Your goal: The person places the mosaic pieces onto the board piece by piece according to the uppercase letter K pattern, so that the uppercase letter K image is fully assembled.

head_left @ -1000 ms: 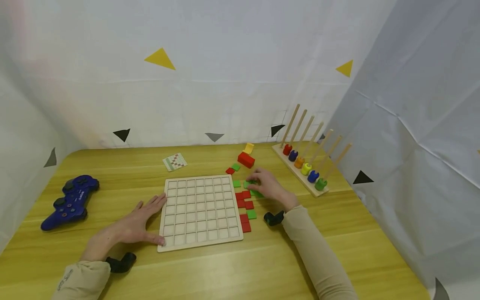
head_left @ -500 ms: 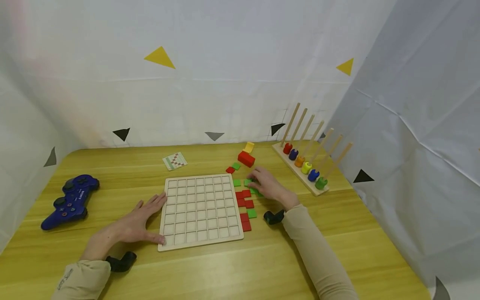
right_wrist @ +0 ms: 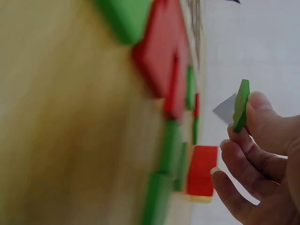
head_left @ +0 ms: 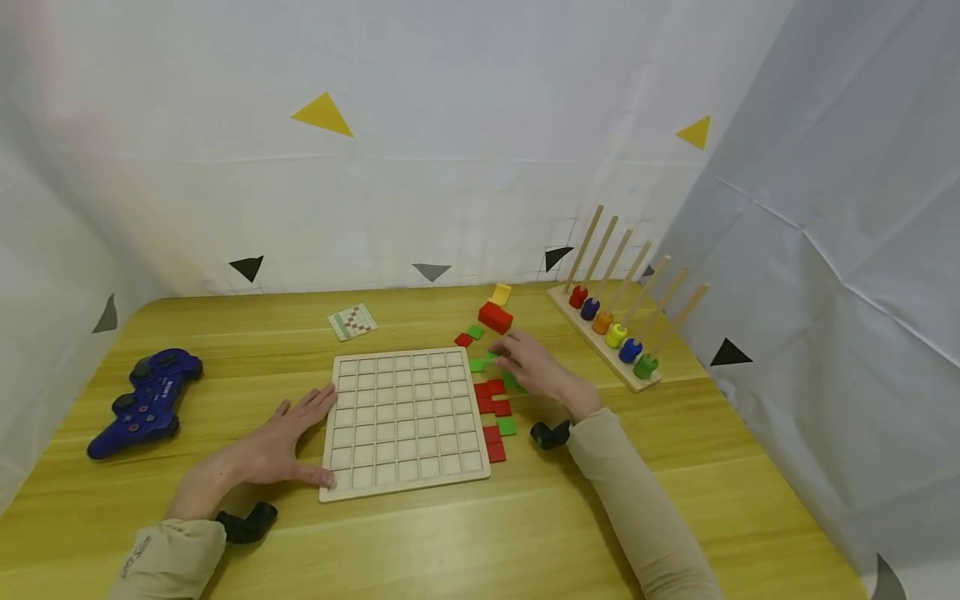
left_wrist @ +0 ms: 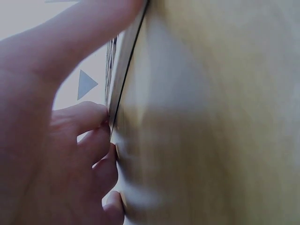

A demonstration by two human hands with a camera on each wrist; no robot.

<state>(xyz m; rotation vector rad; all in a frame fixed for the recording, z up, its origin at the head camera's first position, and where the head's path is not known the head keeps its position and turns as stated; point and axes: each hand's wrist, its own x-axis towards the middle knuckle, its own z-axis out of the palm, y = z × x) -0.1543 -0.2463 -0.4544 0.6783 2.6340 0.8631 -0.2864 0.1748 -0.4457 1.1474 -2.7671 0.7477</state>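
I count two hands, one gridded wooden board, one game controller, one pattern card and one red block on the surface. My right hand pinches one green tile, raised near the board's right edge, well apart from my left hand, which lies spread and released, touching the left edge.

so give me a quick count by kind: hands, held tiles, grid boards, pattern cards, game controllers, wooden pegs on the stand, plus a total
Hands: 2 (left hand, right hand)
Held tiles: 1 (green tile)
Grid board: 1
Pattern card: 1
Game controller: 1
Wooden pegs: 7
Total: 13
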